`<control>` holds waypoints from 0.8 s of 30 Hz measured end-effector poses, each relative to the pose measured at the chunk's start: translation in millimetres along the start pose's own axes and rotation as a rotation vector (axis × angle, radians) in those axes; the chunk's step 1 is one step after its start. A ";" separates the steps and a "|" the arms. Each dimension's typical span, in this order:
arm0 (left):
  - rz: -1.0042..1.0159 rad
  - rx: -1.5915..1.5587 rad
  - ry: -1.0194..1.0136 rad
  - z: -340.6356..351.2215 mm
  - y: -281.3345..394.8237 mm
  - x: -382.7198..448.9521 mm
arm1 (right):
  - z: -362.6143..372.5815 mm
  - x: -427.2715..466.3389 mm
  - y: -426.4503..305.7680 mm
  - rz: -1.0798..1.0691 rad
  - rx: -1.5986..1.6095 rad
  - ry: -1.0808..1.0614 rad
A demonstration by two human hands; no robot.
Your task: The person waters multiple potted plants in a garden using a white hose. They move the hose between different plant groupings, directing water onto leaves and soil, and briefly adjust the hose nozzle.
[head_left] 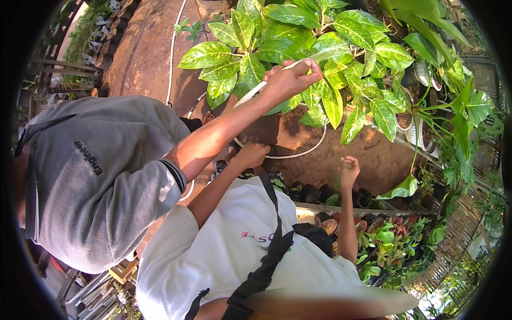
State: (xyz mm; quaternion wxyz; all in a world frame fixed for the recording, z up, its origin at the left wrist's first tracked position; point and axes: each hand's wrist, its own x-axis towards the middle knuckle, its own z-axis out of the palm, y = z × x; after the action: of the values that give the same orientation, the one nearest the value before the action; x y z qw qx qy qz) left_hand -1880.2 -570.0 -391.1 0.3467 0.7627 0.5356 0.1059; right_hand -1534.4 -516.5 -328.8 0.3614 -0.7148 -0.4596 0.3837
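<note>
My left hand is loosely curled in front of my white shirt; a small dark thing lies beside its fingertips, and whether it is held cannot be told. My right hand is raised at the right with its fingers half bent, and nothing shows in it. Above both, a co-worker's hand grips a pale hose, with water spraying from its end over a leafy plant with yellow-speckled green leaves. Part of the hose curves over the soil beyond my hands.
The co-worker in a grey shirt stands close at my left. Potted plants line a ledge at the lower right. Large-leaved plants and white pots stand at the right. Another hose length runs along the dirt path.
</note>
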 end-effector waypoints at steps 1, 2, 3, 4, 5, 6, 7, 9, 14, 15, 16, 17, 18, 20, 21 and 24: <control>-0.002 -0.004 0.016 -0.1 0.1 -0.5 | -1.9 0.3 11.7 0.036 -0.011 -0.034; 0.003 -0.010 0.027 -2.4 1.4 -0.1 | -5.7 -1.3 24.5 0.075 -0.022 -0.060; -0.001 -0.001 0.024 -6.0 2.9 0.2 | -11.7 -3.2 39.8 0.170 -0.056 -0.145; -0.005 0.006 0.018 -11.0 5.2 -0.9 | -19.8 -6.6 57.4 0.268 -0.090 -0.231; -0.010 0.014 0.013 -15.7 8.0 -1.4 | -28.7 -11.1 74.5 0.365 -0.121 -0.318; -0.052 -0.026 -0.033 -22.4 11.8 -2.2 | -37.2 -18.8 90.1 0.415 -0.259 -0.391; -0.095 -0.068 -0.074 -26.8 14.6 -2.4 | -45.3 -26.8 104.3 0.519 -0.321 -0.427; -0.132 -0.128 -0.116 -32.1 18.5 -1.8 | -60.2 -45.9 134.4 0.728 -0.439 -0.502; -0.007 -0.164 0.005 -36.9 28.4 -3.3 | -114.5 -104.5 220.8 0.850 -0.563 -0.598; 0.013 -0.167 0.021 -39.1 31.6 -2.8 | -115.4 -110.0 221.5 0.872 -0.561 -0.625; 0.005 -0.187 -0.003 -41.2 34.7 -1.5 | -115.6 -116.3 222.1 0.866 -0.559 -0.571; -0.003 -0.210 -0.027 -43.0 37.9 -0.4 | -116.4 -118.1 222.3 0.856 -0.539 -0.561; 0.004 -0.221 -0.044 -48.5 43.2 1.4 | -114.0 -120.7 219.0 0.849 -0.511 -0.547; 0.008 -0.252 -0.071 -62.0 58.7 4.0 | -111.0 -118.7 209.5 0.816 -0.465 -0.520; 0.033 -0.278 -0.055 -66.6 65.9 5.6 | -107.9 -117.2 203.0 0.794 -0.440 -0.501; 0.100 -0.367 -0.021 -78.4 89.1 8.9 | -100.3 -109.7 188.5 0.701 -0.402 -0.452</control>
State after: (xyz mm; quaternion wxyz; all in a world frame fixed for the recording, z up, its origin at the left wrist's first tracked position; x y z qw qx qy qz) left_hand -1852.0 -546.0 -278.0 0.4797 0.7134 0.4652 0.2110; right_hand -1405.6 -695.1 -424.4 -0.0450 -0.7813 -0.3227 0.5324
